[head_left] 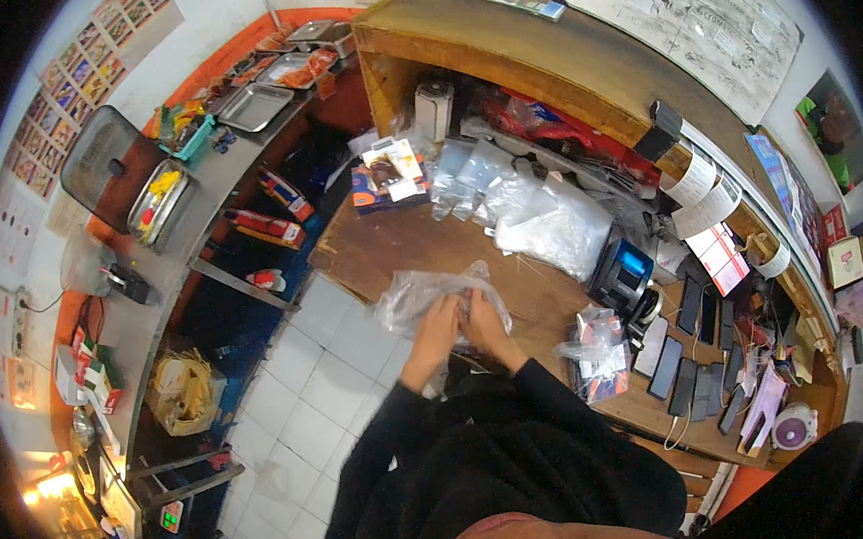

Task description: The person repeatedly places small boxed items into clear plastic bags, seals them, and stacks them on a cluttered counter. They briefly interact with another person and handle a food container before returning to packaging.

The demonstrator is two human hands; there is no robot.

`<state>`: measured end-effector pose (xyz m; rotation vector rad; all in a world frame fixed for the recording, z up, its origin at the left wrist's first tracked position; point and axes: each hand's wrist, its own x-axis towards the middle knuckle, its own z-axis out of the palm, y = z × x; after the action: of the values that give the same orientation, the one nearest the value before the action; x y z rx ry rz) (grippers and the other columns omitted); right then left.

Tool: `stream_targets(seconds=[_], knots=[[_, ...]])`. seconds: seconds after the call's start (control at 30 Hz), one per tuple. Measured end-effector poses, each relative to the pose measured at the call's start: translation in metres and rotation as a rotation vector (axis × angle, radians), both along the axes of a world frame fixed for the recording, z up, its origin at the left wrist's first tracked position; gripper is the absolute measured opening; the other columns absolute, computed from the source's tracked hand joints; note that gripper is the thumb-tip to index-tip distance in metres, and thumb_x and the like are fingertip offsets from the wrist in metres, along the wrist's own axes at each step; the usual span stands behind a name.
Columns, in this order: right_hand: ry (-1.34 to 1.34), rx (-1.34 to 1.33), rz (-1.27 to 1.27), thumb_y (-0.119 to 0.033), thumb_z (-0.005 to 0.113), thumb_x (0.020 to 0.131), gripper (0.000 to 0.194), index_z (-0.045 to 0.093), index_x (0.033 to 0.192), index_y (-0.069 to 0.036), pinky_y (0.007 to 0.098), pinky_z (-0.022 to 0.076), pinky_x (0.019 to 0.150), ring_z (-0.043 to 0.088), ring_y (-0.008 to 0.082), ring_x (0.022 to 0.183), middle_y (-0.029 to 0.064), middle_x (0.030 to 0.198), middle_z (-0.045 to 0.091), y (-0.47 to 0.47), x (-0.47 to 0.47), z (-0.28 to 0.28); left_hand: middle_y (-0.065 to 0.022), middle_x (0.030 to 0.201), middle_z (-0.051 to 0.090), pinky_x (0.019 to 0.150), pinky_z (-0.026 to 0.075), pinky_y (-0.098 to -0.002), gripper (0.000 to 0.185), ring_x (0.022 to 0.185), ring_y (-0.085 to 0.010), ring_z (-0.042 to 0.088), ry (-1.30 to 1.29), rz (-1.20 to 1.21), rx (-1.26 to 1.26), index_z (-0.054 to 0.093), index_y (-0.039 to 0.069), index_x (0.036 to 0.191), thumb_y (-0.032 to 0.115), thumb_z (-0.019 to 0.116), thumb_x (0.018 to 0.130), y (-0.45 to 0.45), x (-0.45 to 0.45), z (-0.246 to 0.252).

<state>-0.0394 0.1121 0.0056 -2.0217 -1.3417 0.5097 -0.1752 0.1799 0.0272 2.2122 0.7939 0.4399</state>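
Both of my hands meet at a clear plastic bag (411,294) over the front edge of the wooden desk (379,239). My left hand (438,333) grips the bag's near edge. Right beside it, my right hand (487,324) pinches the same plastic, its fingertips close to the left ones. Folds of the bag hide part of the fingers. Beyond the hands lies a pile of clear plastic bags (553,223). To the right, a printed box in clear plastic (598,352) rests near the desk edge.
Several smartphones (665,367) with cables lie at the right, near a dark device with a lit screen (622,267). A boxed item with papers (390,173) stands at the desk's far left corner. Metal trays (255,107) line the left counter (212,200). Paper strips (706,207) hang from the shelf.
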Motion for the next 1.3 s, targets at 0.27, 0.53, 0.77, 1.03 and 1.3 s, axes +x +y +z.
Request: stream_targets(seconds=[0.27, 0.53, 0.77, 1.03, 1.3], knots=[[0.012, -0.337, 0.155, -0.027, 0.077, 0.08, 0.068, 0.043, 0.133, -0.003, 0.0444, 0.0542, 0.08, 0.065, 0.0398, 0.096, 0.0229, 0.117, 0.059, 0.017, 0.056, -0.03, -0.0207, 0.144, 0.044, 0.105, 0.039, -0.051, 0.096, 0.134, -0.0387, 0.041, 0.63, -0.157, 0.116, 0.033, 0.004, 0.147, 0.039, 0.082, 0.072, 0.083, 0.042, -0.027], [-0.2, 0.055, 0.401, -0.017, 0.081, 0.071, 0.089, 0.034, 0.146, -0.014, 0.047, 0.0368, 0.106, 0.041, 0.0426, 0.128, 0.0253, 0.14, 0.04, 0.228, 0.079, 0.135, -0.0247, 0.116, 0.061, 0.094, 0.046, -0.0455, 0.054, 0.111, -0.0417, 0.057, 0.032, -0.325, -0.205, 0.055, 0.002, 0.128, 0.025, 0.072, 0.083, 0.109, 0.024, -0.036], [-0.582, -0.142, 0.574, -0.028, 0.09, 0.05, 0.122, 0.024, 0.152, -0.018, 0.0557, 0.0285, 0.112, 0.034, 0.046, 0.133, 0.0239, 0.144, 0.036, 0.356, 0.09, 0.079, -0.0105, 0.092, 0.069, 0.074, 0.051, -0.0308, 0.043, 0.083, -0.0176, 0.064, 0.118, -0.658, -0.896, 0.057, 0.007, 0.128, 0.024, 0.069, 0.091, 0.149, -0.016, 0.034], [-0.431, -0.265, 0.095, -0.038, 0.088, 0.056, 0.116, 0.026, 0.15, -0.013, 0.0562, 0.0333, 0.108, 0.038, 0.0484, 0.128, 0.0296, 0.135, 0.041, 0.317, 0.148, 0.108, -0.0052, 0.099, 0.068, 0.076, 0.05, -0.0288, 0.053, 0.086, -0.0128, 0.063, 0.139, -0.124, -0.812, 0.052, 0.011, 0.138, 0.02, 0.071, 0.089, 0.259, -0.124, 0.048], [-0.682, -0.639, 0.065, -0.039, 0.09, 0.051, 0.144, -0.006, 0.156, -0.016, 0.0636, 0.017, 0.115, 0.024, 0.0501, 0.14, 0.0325, 0.151, 0.022, 0.296, 0.19, 0.072, -0.0042, 0.093, 0.066, 0.07, 0.048, -0.026, 0.05, 0.077, -0.0107, 0.059, -0.018, 0.066, -0.682, 0.054, 0.008, 0.133, 0.017, 0.073, 0.088, 0.301, -0.13, 0.054]])
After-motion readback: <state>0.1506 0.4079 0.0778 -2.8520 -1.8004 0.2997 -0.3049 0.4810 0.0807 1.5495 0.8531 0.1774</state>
